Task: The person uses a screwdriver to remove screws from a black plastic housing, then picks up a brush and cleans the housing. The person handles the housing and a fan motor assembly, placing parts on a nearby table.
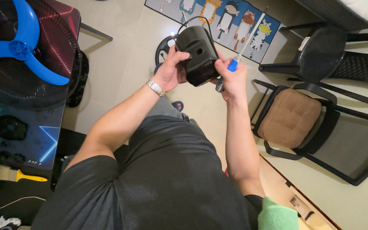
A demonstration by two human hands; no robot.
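Both hands hold a black fan motor housing (199,55) above the lap.

The left hand (171,70) clamps its fingers on the housing's left side, thumb across the top. The right hand (231,79) presses the housing's right side while its fingers close around a blue-handled screwdriver (239,53), shaft pointing up and away. Left of the left fingers, well apart, a blue fan blade (20,47) lies on a black grille (60,55); right of the right fingers stands a cushioned chair (288,117).
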